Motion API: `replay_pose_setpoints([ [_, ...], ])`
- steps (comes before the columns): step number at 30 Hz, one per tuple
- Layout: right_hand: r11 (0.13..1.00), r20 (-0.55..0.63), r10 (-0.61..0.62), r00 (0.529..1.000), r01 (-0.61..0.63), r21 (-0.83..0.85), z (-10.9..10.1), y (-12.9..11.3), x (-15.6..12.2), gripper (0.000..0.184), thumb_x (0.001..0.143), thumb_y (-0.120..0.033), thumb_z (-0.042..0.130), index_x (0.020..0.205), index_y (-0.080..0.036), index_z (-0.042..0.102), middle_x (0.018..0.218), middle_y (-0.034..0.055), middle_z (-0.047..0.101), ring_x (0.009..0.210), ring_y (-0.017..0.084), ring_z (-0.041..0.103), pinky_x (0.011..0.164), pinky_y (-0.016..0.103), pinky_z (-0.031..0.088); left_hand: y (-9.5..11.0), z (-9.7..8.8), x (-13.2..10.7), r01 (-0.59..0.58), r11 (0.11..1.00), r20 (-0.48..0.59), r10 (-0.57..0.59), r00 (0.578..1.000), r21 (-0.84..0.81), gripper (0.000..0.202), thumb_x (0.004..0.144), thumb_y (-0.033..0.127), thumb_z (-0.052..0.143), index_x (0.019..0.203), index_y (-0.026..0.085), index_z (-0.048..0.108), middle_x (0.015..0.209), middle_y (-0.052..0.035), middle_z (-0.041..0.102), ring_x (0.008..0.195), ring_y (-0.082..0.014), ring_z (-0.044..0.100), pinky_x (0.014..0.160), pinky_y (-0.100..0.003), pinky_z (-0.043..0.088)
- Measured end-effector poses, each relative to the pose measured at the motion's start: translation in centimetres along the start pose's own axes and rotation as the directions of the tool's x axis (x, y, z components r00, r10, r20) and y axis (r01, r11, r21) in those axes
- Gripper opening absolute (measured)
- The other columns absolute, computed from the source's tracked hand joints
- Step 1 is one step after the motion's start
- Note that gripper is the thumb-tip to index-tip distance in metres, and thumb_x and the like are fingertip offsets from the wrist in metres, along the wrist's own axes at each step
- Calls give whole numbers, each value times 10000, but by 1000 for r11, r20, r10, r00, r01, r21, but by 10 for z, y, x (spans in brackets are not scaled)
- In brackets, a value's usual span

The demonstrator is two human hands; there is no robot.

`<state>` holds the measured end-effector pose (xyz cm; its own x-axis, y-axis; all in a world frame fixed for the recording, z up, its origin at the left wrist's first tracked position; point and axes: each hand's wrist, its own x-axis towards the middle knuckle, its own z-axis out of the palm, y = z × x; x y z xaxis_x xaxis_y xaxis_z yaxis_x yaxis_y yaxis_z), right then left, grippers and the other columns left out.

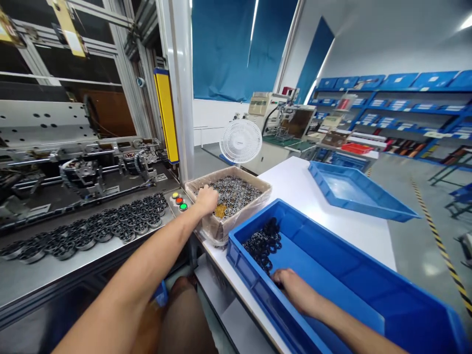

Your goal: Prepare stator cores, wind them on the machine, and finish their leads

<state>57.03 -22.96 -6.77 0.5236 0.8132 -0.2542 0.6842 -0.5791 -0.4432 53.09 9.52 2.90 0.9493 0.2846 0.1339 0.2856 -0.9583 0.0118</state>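
Observation:
My left hand point(207, 199) reaches into a plastic-lined box point(266, 191) filled with metal ring-shaped parts point(239, 189). Its fingers are curled down at the box's near left corner, and what they hold is hidden. A patch of yellow-brown material point(220, 211) shows beside that hand. Inside the long blue bin point(332, 233), my right hand point(289, 285) is low against the near wall, its fingers closed next to a pile of black ring-shaped parts point(262, 243). Whatever lies between those fingers cannot be made out.
Rows of black-and-metal round parts point(84, 236) cover the machine's ledge at left, near coloured push buttons point(179, 200). A yellow light-curtain post point(166, 115) rises behind. On the white table point(291, 182) lies another blue tray point(354, 191); a white fan point(241, 141) stands beyond.

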Motion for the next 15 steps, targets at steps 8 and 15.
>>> replay_pose_setpoints([
  [8,1000,-25,-20,1000,19,-18,-10,-17,-6,144,732,-157,477,716,-171,619,781,71,703,778,226,646,701,294,465,12,18,28,147,983,111,-135,985,-109,361,905,333,590,1224,166,564,1244,-102,596,1058,-238,617,876,-460,533],
  [15,974,40,-13,999,4,228,-30,-36,-16,217,721,-372,557,691,-199,684,771,59,719,801,275,677,714,323,546,14,-6,1,150,862,45,-147,988,-483,339,906,327,590,1201,161,578,1232,-103,604,1055,-234,617,878,-457,531],
])
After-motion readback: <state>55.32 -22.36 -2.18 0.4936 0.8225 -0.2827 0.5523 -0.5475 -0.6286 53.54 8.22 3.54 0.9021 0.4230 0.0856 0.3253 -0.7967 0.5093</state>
